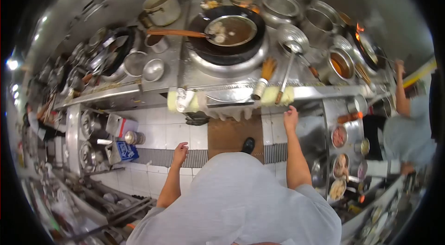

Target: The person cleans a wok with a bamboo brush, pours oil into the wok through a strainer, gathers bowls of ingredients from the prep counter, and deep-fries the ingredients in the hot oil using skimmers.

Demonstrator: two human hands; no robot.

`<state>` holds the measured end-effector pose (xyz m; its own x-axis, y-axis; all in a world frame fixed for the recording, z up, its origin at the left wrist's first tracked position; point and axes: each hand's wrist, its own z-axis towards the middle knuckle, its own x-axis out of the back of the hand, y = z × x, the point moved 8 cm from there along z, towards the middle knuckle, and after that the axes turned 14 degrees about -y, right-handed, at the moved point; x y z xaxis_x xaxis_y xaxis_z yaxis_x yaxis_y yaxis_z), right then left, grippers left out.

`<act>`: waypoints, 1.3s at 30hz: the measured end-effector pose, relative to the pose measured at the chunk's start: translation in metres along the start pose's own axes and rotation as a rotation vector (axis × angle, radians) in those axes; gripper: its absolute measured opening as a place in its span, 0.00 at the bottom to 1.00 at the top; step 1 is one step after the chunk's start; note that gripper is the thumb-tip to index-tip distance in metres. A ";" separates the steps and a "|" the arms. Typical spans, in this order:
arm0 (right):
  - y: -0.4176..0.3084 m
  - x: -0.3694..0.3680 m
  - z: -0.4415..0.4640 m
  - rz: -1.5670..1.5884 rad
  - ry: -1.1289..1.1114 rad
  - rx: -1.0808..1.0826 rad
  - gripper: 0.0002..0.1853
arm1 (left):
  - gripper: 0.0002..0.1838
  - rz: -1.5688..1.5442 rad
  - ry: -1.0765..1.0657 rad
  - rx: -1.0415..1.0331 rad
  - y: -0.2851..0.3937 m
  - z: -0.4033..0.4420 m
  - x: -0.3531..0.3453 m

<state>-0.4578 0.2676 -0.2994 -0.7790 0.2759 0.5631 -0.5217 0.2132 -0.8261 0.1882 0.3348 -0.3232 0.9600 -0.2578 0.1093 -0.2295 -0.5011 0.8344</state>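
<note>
My left hand (181, 152) hangs over the tiled floor, its fingers apart and nothing in them. Near the stove's front edge is my right hand (290, 116), also with nothing in it, its fingers loosely apart. A ladle (287, 74) lies just beyond it, handle toward me, with a bristle brush (264, 78) to its left. At the centre of the stove, a black wok (199, 26) holds a round strainer (253, 32) with pale pieces and brown liquid. A wooden handle (178, 33) extends left from the wok.
Pots, including a large pot (170, 12), surround the wok. Folded cloths (184, 99) lie along the stove's edge (232, 97). At right, a co-worker (408, 134) stands by a flaming wok (368, 50). Food bowls (339, 137) line the right-hand shelf. Boxes (124, 151) sit at lower left.
</note>
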 end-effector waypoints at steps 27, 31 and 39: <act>-0.239 0.003 -0.051 0.644 0.029 -0.281 0.07 | 0.36 -0.740 0.023 -0.486 0.454 0.286 0.208; -0.252 0.002 -0.104 0.459 0.077 -0.334 0.08 | 0.25 -0.564 -0.182 -0.460 0.479 0.336 0.192; -0.259 -0.025 -0.128 0.494 0.055 -0.323 0.08 | 0.21 -0.552 0.034 -0.639 0.473 0.258 0.179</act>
<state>-0.2589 0.3255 -0.0968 -0.8791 0.4611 0.1205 0.0376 0.3192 -0.9469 0.2104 -0.1611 -0.0481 0.9143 -0.0832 -0.3963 0.3990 0.0185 0.9168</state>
